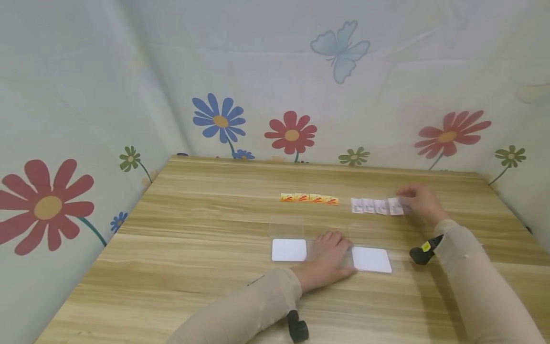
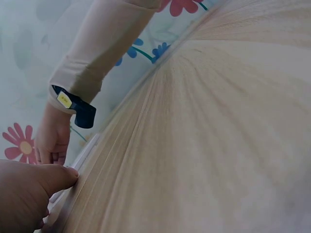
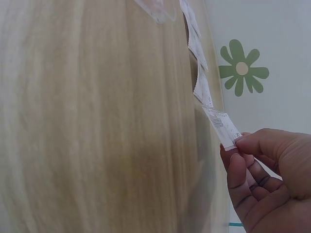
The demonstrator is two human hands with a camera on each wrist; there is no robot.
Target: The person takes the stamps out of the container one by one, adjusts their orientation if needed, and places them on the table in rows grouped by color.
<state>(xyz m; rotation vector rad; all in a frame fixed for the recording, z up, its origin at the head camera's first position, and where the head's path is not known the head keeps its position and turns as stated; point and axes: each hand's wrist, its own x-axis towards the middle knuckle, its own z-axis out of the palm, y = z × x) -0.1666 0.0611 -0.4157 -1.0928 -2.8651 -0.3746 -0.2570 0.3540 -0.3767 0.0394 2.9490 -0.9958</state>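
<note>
My right hand pinches a small white printed packet by its edge between thumb and fingers. That packet is at the right end of a row of similar white packets on the table. In the head view my left hand rests on the table between two small flat boxes. Its thumb and fingertips lie right at the side of the right white box. The left white box is just beside the hand's other side. Both boxes have clear lids folded back behind them.
A row of yellow-and-orange packets lies left of the white ones, farther back than the boxes. Everything stands on a wood-grain table. Behind it hangs a white curtain printed with flowers and a butterfly.
</note>
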